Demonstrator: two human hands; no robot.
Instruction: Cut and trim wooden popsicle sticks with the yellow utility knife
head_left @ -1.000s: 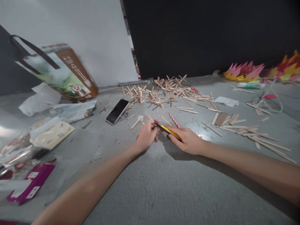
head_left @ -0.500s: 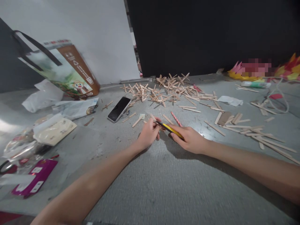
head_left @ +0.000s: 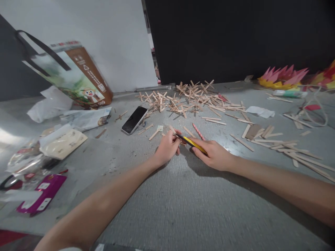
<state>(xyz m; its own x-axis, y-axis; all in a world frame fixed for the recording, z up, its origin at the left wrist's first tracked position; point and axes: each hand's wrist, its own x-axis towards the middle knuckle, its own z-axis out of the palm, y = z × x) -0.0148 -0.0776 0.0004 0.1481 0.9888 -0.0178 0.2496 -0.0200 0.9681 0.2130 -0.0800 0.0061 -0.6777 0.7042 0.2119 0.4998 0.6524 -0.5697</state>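
My left hand [head_left: 169, 147] is closed in a pinch around a wooden craft stick [head_left: 171, 129], whose pale tip sticks out above the fingers. In my right hand [head_left: 216, 156] is a slim yellow-and-black utility knife [head_left: 195, 144], slanting up to the left. Its dark front end meets the stick at my left fingertips; the exact contact is hidden. Just beyond my right hand lies a red-and-white striped stick [head_left: 198, 131], with a loose craft stick [head_left: 188, 131] beside it. A small pale green scrap [head_left: 160, 128] lies past my left hand.
Behind my hands spreads a pile of crossed craft sticks [head_left: 159, 101]. A phone [head_left: 134, 120] lies left of it. More flat sticks [head_left: 274, 143] are scattered at right. A paper bag [head_left: 89, 76], plastic packaging [head_left: 62, 141] and a purple packet [head_left: 43, 195] occupy the left. Pink-and-yellow paper petals [head_left: 282, 78] stand back right.
The camera view has turned very slightly left. Both hands keep nearly the same pose, with the knife still against the craft stick.
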